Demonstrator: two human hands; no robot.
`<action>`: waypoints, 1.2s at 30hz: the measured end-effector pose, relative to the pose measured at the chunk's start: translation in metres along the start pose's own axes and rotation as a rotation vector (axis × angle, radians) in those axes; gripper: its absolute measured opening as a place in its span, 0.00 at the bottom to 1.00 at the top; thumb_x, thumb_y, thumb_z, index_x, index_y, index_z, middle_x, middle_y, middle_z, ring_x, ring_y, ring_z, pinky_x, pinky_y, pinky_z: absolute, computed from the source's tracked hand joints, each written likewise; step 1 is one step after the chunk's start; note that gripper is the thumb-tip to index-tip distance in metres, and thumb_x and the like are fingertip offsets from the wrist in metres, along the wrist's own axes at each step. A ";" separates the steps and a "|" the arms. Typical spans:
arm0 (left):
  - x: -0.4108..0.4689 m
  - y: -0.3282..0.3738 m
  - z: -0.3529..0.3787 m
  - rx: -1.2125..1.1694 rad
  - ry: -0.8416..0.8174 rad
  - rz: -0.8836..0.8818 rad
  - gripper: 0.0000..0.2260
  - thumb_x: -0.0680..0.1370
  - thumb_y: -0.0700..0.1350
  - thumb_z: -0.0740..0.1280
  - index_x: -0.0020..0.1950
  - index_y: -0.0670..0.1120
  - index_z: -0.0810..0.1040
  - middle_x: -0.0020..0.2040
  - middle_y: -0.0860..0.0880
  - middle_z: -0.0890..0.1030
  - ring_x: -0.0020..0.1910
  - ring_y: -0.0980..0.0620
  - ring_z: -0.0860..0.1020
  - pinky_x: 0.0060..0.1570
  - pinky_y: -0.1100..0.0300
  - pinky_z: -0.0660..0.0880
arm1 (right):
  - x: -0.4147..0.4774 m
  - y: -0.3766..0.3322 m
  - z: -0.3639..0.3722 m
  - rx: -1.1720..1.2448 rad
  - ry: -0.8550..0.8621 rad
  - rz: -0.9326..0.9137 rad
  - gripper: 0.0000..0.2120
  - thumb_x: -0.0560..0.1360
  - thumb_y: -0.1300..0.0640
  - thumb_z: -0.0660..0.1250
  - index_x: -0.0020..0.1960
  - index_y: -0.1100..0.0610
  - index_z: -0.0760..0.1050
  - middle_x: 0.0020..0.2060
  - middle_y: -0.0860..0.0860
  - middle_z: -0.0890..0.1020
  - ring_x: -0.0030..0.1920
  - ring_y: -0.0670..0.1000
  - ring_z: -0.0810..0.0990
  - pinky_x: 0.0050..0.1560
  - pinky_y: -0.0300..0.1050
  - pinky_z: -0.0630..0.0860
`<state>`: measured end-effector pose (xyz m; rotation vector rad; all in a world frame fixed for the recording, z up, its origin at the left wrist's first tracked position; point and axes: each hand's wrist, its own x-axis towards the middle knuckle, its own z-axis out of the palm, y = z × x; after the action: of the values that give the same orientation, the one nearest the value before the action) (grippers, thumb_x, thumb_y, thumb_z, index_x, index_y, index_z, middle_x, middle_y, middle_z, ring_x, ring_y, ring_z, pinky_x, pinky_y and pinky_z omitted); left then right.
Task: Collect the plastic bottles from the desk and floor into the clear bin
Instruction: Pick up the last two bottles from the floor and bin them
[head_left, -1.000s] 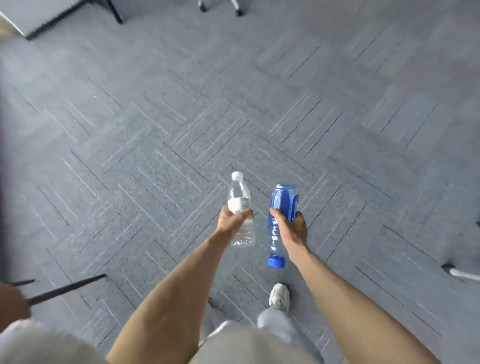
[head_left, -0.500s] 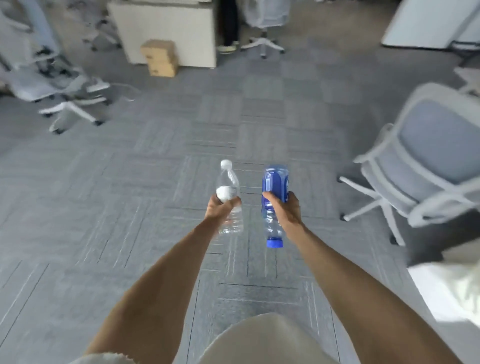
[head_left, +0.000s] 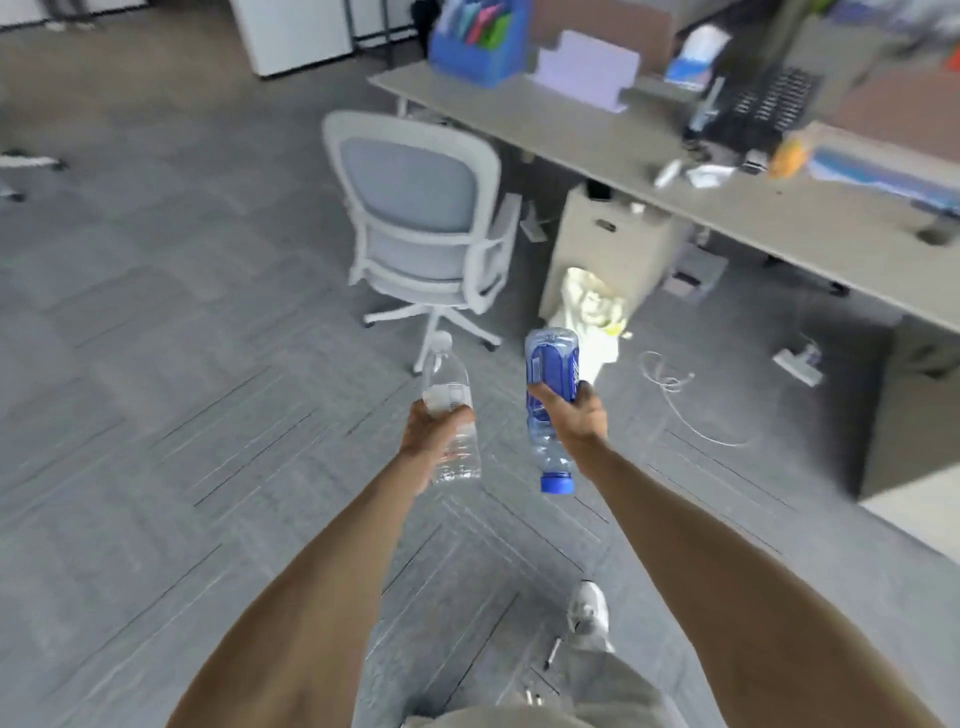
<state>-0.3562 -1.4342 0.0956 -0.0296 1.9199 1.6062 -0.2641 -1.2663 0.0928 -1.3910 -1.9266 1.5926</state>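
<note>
My left hand (head_left: 434, 431) is closed around a clear plastic bottle (head_left: 448, 387) with a white cap, held upright. My right hand (head_left: 574, 415) grips a blue-labelled bottle (head_left: 550, 369) held upside down, its blue cap (head_left: 557, 483) pointing at the floor. Both bottles hang side by side above the grey carpet, a little apart. A pale bin lined with a crumpled bag (head_left: 592, 306) stands just beyond the blue bottle, next to the desk pedestal. On the desk (head_left: 587, 135) lies what looks like another small clear bottle (head_left: 667, 173), blurred.
A grey office chair (head_left: 421, 218) stands ahead, left of the bin. A beige drawer pedestal (head_left: 613, 244) sits under the long desk, which carries a keyboard, papers and a blue file holder (head_left: 475, 47). A white cable (head_left: 675, 395) and a power strip (head_left: 797, 364) lie on the floor.
The view has swung right: the chair moved from the right edge to centre, and the desk and bin came into view. Both hands keep the same grip on the bottles.
</note>
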 end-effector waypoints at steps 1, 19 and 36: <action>-0.001 0.003 0.024 0.025 -0.045 -0.004 0.16 0.63 0.47 0.74 0.48 0.45 0.78 0.40 0.44 0.81 0.39 0.45 0.80 0.39 0.54 0.76 | 0.007 0.008 -0.021 0.022 0.033 0.014 0.25 0.58 0.35 0.73 0.49 0.49 0.76 0.45 0.52 0.84 0.45 0.56 0.84 0.50 0.55 0.82; -0.064 0.027 0.612 0.380 -0.561 0.106 0.19 0.69 0.46 0.73 0.57 0.46 0.73 0.45 0.47 0.81 0.39 0.52 0.78 0.35 0.62 0.72 | 0.151 0.163 -0.526 0.279 0.511 0.192 0.21 0.64 0.41 0.72 0.49 0.54 0.74 0.43 0.52 0.82 0.42 0.53 0.82 0.48 0.51 0.81; -0.242 -0.101 1.098 0.815 -1.375 0.059 0.24 0.65 0.47 0.74 0.57 0.40 0.74 0.40 0.46 0.78 0.34 0.51 0.77 0.27 0.65 0.71 | 0.093 0.387 -0.892 0.454 1.231 0.581 0.26 0.60 0.35 0.69 0.48 0.53 0.75 0.42 0.52 0.83 0.44 0.55 0.82 0.48 0.51 0.79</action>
<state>0.3651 -0.5673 0.0539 1.1374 1.2175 0.3941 0.5187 -0.6839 0.0389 -2.0460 -0.4494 0.7961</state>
